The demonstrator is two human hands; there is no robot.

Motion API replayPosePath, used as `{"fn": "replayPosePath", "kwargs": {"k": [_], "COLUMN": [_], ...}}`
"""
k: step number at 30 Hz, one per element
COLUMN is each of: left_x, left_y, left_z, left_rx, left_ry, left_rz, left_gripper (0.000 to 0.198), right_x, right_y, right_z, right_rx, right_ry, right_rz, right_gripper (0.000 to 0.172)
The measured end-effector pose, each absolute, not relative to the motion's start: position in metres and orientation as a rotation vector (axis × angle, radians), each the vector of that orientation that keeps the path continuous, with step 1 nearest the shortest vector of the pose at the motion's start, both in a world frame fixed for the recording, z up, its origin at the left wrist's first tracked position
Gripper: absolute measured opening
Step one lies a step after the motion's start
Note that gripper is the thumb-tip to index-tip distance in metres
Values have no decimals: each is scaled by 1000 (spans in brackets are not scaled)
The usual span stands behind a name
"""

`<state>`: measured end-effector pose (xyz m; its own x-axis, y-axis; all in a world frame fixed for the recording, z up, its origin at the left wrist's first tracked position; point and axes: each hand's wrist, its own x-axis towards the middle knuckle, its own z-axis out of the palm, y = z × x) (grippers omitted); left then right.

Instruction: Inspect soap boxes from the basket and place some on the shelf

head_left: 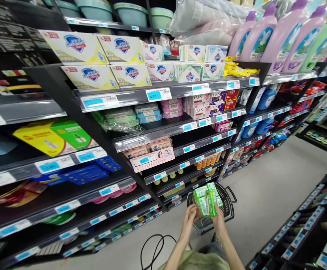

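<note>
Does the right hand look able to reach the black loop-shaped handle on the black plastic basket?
Probably, once free: the right hand holds a green-and-white plastic packet, but nothing visible stands between that hand and the black loop-shaped handle.

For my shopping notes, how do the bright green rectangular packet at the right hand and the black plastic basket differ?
The bright green rectangular packet is smaller than the black plastic basket. The packet is printed; the basket is perforated. The packet shows no handle; the basket has one.
</note>
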<state>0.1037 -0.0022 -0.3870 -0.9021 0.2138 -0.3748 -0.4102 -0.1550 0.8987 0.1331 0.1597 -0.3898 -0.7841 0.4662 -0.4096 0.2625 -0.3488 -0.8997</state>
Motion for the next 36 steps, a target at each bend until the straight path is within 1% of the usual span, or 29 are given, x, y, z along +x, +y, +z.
{"fn": "replayPosePath", "kwargs": {"k": [2,4,8,10,13,15,18,20,23,26,28,32,36], "left_x": [97,91,81,77,72,67,59,55,53,59,67,92,109], "left_y": [-1,2,12,17,28,39,62,77,94,105,112,128,141], "left_z": [-371,-354,-326,-317,-305,-295,-274,-255,-225,-205,-202,-214,-221], "left_rx": [-241,-256,-250,-233,-258,-302,-329,-316,-226,-90,-34,21,24], "left_ry": [1605,1496,1436,1520,1691,1764,1816,1833,1793,1735,1732,1675,1633], "left_rz": [2204,2317,2479,2501,2538,2622,2761,2841,2971,3041,3048,3020,2980], "left_gripper": [80,78,76,70,63,64,65,64,67,74,80,90,86], "right_x": [133,130,120,114,102,92,75,62,48,54,67,96,109], "right_y": [149,145,150,156,170,182,201,213,227,233,234,234,242], "right_z": [-370,-353,-326,-313,-292,-277,-251,-231,-195,-168,-161,-170,-177], "right_rx": [-896,-832,-738,-718,-609,-424,-143,-21,80,34,-66,-328,-390], "right_ry": [-1411,-1183,-1060,-1130,-1210,-1241,-1370,-1490,-1592,-1544,-1450,-1285,-1284], "right_rz": [2543,2736,2982,3061,3114,3073,2869,2721,2577,2479,2439,2400,2411], "right_gripper": [71,65,55,55,65,65,51,45,46,51,52,57,59]}}
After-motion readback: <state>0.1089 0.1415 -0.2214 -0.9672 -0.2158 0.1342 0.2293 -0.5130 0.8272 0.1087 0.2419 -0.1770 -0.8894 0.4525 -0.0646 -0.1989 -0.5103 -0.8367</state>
